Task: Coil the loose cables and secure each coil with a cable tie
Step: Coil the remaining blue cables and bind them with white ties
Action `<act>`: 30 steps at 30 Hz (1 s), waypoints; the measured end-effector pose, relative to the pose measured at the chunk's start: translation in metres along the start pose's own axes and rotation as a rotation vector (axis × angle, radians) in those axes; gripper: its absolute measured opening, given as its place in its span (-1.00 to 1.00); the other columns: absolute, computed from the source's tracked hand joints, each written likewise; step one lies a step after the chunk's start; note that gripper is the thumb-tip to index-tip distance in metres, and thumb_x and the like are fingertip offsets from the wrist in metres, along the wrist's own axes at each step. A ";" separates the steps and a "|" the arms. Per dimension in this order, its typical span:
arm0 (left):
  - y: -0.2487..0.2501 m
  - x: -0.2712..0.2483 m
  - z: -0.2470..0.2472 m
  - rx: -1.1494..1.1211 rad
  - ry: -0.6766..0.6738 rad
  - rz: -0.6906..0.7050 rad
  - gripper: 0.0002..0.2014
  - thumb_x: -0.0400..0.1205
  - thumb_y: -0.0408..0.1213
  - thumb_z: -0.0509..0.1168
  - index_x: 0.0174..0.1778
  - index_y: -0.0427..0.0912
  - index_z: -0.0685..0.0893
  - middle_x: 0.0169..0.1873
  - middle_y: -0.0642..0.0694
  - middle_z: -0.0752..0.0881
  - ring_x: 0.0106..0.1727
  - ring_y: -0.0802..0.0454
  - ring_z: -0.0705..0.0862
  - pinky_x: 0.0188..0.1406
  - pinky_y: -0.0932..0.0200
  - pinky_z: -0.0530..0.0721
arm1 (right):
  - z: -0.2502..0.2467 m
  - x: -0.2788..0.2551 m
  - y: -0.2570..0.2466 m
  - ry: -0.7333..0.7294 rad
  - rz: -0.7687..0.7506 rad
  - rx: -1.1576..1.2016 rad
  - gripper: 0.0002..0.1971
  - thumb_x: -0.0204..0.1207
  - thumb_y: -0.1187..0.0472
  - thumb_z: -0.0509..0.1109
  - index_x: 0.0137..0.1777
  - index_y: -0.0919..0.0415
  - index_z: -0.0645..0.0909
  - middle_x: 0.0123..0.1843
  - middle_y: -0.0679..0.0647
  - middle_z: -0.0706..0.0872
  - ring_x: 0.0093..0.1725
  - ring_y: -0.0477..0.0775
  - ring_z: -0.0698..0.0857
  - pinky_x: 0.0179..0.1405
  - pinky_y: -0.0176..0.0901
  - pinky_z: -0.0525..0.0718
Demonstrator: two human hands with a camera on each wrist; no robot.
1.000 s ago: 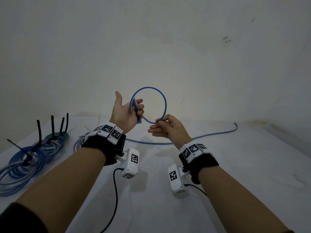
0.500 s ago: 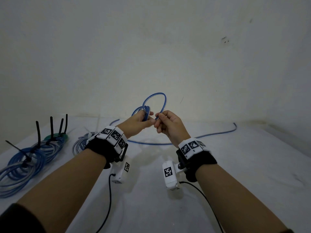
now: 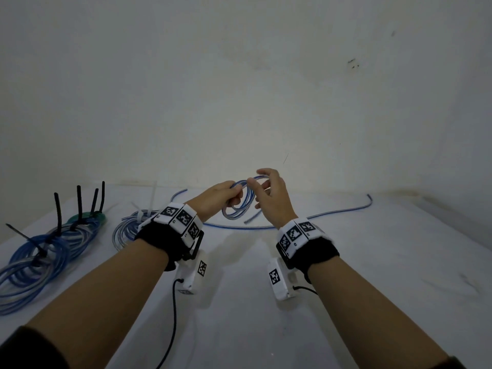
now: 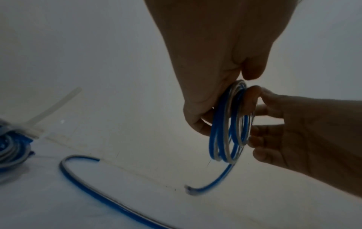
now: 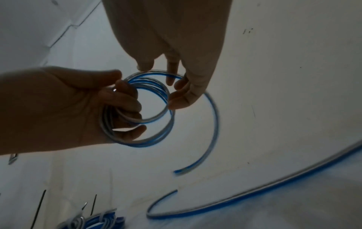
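Note:
A small coil of blue and clear cable [image 3: 239,207] hangs in the air above the white table [image 3: 372,262]. My left hand [image 3: 234,198] grips its left side, fingers curled through the turns [image 5: 125,111]. My right hand [image 3: 259,179] pinches the outermost turn at the top right, thumb against the coil [image 4: 252,99]. The coil [image 4: 225,131] has several turns, and its free tail [image 5: 197,155] hangs down to a cut end [image 4: 190,189]. No cable tie is on this coil.
A second loose blue cable [image 3: 332,214] lies across the table behind my hands. At the left lie tied coils: blue ones with black ties [image 3: 40,251], a green one [image 3: 87,218], one with a white tie [image 3: 127,230]. A wall stands close behind.
The single wide loop of a second ago has become a small coil of several turns. Both hands have come together and dropped lower, nearer the table.

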State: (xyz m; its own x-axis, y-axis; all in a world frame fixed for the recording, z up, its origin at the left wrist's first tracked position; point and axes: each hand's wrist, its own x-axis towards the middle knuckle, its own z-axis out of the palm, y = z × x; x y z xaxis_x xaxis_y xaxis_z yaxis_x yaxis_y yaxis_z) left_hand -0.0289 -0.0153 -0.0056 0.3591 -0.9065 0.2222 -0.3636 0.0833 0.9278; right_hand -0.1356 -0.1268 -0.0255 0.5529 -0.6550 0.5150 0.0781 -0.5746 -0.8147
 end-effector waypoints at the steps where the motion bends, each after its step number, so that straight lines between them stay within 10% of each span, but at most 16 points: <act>1: 0.001 0.000 0.000 -0.080 0.019 -0.004 -0.69 0.75 -0.28 0.00 -0.27 -0.18 0.51 -0.42 -0.02 0.49 -0.42 0.16 0.44 -0.25 0.29 0.41 | -0.001 0.000 0.001 -0.020 -0.032 -0.029 -0.70 0.60 0.02 0.29 0.28 0.08 0.46 0.06 0.29 0.53 -0.10 0.14 0.63 -0.28 -0.11 0.74; 8: 0.011 -0.002 -0.006 -0.337 -0.013 0.020 -0.66 0.76 -0.28 -0.06 -0.21 -0.25 0.55 -0.59 0.02 0.57 -0.41 0.04 0.58 -0.19 0.22 0.67 | -0.011 0.002 0.020 0.006 -0.142 -0.384 -0.81 0.58 0.21 0.34 0.06 0.27 0.71 -0.16 0.22 0.56 -0.14 -0.03 0.41 -0.21 -0.52 0.33; 15: 0.013 -0.001 -0.009 -0.345 0.120 0.015 -0.60 0.74 -0.07 0.01 -0.27 -0.24 0.55 -0.70 0.09 0.35 -0.66 0.14 0.32 -0.27 0.20 0.63 | -0.013 -0.006 0.017 -0.095 0.096 -0.095 -0.95 0.57 0.31 0.30 -0.01 0.20 0.51 -0.24 0.14 0.73 -0.42 -0.16 0.56 -0.30 -0.27 0.50; 20: 0.013 0.000 -0.014 -0.523 0.116 -0.014 -0.64 0.75 -0.26 -0.08 -0.25 -0.24 0.54 -0.68 0.06 0.39 -0.68 0.16 0.30 -0.31 0.12 0.40 | -0.014 -0.011 0.020 -0.081 0.051 -0.072 -0.79 0.55 0.43 0.27 -0.01 0.19 0.29 -0.17 0.27 0.74 -0.34 0.02 0.60 -0.39 -0.27 0.55; 30: 0.011 0.001 -0.009 -0.718 0.149 -0.052 -0.59 0.77 -0.10 -0.10 -0.27 -0.22 0.48 -0.67 0.03 0.39 -0.64 0.12 0.37 -0.33 0.19 0.45 | -0.007 -0.011 0.018 -0.191 0.025 0.117 -0.66 0.54 0.60 0.13 0.18 0.30 0.58 -0.07 0.19 0.66 -0.20 0.03 0.70 -0.15 -0.21 0.77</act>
State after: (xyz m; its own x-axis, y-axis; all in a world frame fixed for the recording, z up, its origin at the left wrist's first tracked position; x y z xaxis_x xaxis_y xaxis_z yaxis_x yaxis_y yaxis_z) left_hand -0.0246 -0.0111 0.0080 0.4921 -0.8551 0.1632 0.2919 0.3387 0.8945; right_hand -0.1465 -0.1332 -0.0436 0.7023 -0.5568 0.4436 0.1522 -0.4913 -0.8576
